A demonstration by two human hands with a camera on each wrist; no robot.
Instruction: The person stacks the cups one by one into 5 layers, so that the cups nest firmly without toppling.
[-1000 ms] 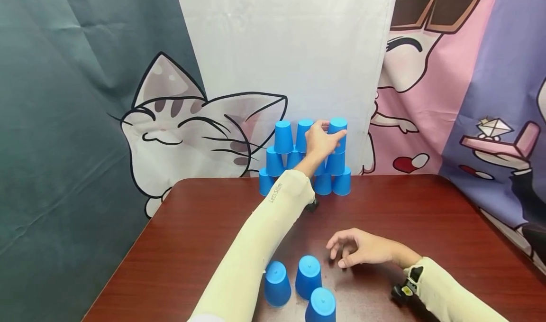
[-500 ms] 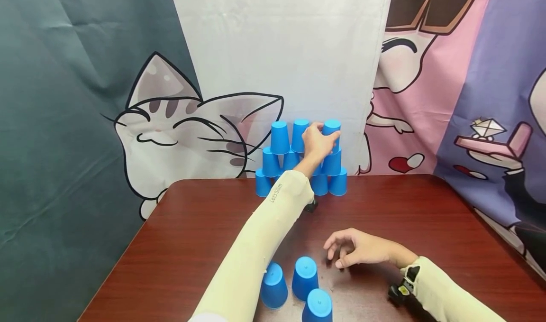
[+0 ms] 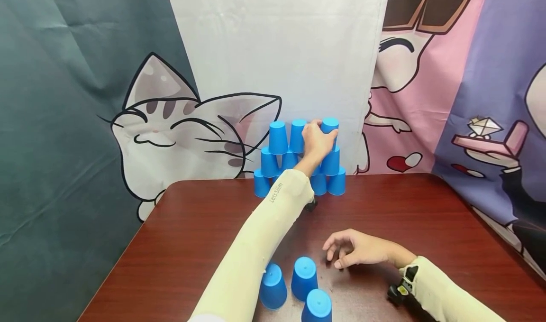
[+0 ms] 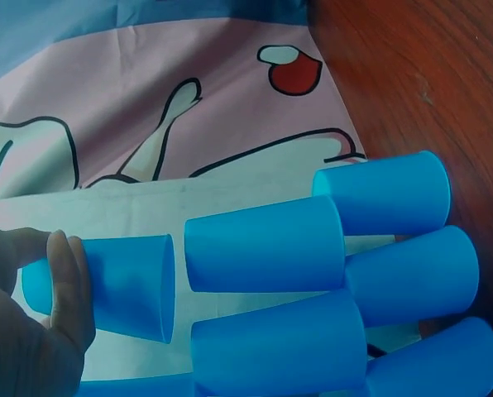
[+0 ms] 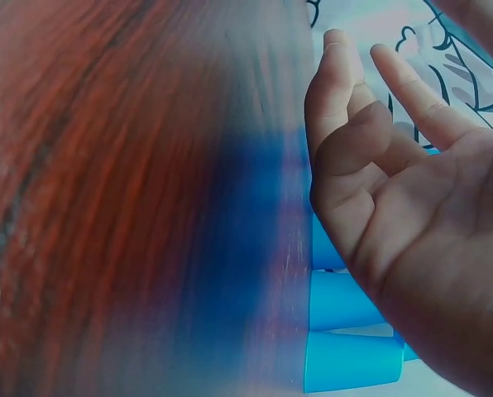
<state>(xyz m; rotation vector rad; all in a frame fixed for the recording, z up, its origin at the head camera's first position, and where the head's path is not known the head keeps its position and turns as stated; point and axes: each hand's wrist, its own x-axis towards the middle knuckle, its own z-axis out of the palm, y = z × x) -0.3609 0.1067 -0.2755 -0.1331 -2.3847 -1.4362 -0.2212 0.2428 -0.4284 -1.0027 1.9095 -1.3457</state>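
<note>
My left hand reaches to the upper right of a stack of upside-down blue cups at the table's far edge. Its thumb and fingers grip the top-row right cup from the sides. In the left wrist view a narrow gap shows between this held cup and the second-row cups. Two other top-row cups stand to its left. The forearm hides part of the bottom row. My right hand stays low over the table, fingers loosely curled and holding nothing, right of the near cups.
Three more upside-down blue cups stand on the near part of the brown table, one partly behind the left sleeve. A printed cloth backdrop hangs close behind the stack.
The head view has turned slightly, so everything sits a little further left. My left hand keeps its grip, and the held cup has risen very slightly. My right hand holds its pose.
</note>
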